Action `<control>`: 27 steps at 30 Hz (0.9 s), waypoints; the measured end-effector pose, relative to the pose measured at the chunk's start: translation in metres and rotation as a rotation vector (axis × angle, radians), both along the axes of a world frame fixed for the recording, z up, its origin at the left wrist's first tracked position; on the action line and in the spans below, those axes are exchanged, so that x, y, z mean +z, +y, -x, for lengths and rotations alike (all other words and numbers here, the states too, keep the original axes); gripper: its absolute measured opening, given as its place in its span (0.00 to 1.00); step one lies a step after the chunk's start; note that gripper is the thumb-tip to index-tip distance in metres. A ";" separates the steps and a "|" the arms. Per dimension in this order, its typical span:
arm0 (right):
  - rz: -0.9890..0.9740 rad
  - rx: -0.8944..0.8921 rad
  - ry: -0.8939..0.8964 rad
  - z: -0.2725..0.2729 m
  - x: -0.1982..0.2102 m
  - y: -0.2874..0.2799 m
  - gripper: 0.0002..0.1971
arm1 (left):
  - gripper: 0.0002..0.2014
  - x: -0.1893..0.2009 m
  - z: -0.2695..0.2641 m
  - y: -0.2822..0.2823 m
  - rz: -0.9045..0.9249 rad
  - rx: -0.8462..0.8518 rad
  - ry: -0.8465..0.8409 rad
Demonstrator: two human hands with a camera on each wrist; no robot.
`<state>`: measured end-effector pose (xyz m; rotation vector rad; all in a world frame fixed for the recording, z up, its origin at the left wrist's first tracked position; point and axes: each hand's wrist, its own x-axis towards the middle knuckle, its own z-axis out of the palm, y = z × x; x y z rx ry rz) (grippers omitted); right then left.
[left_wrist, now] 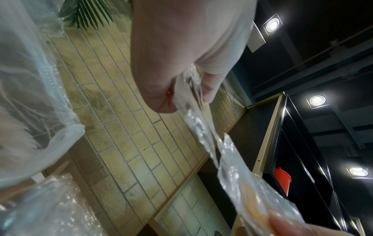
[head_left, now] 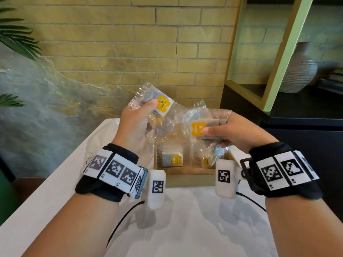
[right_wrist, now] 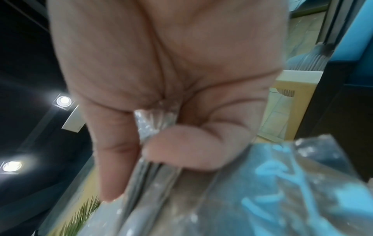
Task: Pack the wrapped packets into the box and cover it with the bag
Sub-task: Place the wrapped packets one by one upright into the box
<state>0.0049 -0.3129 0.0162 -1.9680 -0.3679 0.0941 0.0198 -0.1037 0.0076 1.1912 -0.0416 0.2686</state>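
Left hand (head_left: 136, 125) raised over the box (head_left: 187, 179), thumb and fingers pinching a clear-wrapped packet (head_left: 157, 102) with a yellow tag. Right hand (head_left: 239, 132) beside it, gripping more packets (head_left: 206, 127). Two further packets (head_left: 171, 159) already inside the box, a clear bag (head_left: 104, 134) just left on the white table (head_left: 185, 229).

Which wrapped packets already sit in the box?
The two low packets inside the box; the others are held above it by the left hand and right hand.

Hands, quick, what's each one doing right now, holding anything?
Left hand: grips a clump of wrapped packets above the box.
Right hand: grips other wrapped packets, thumb on a yellow tag.
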 end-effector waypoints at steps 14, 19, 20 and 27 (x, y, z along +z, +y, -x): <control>-0.395 -0.023 0.112 0.000 -0.001 0.013 0.05 | 0.18 -0.005 0.004 -0.016 -0.066 0.032 -0.017; -0.333 -0.036 0.079 0.001 -0.002 0.017 0.06 | 0.12 -0.005 0.008 -0.018 -0.139 -0.053 0.011; -0.330 -0.042 0.069 0.001 -0.002 0.016 0.05 | 0.10 -0.005 0.009 -0.017 -0.151 -0.079 0.019; -0.326 -0.037 0.034 0.002 0.001 0.010 0.07 | 0.01 -0.002 0.009 -0.011 -0.206 -0.158 0.082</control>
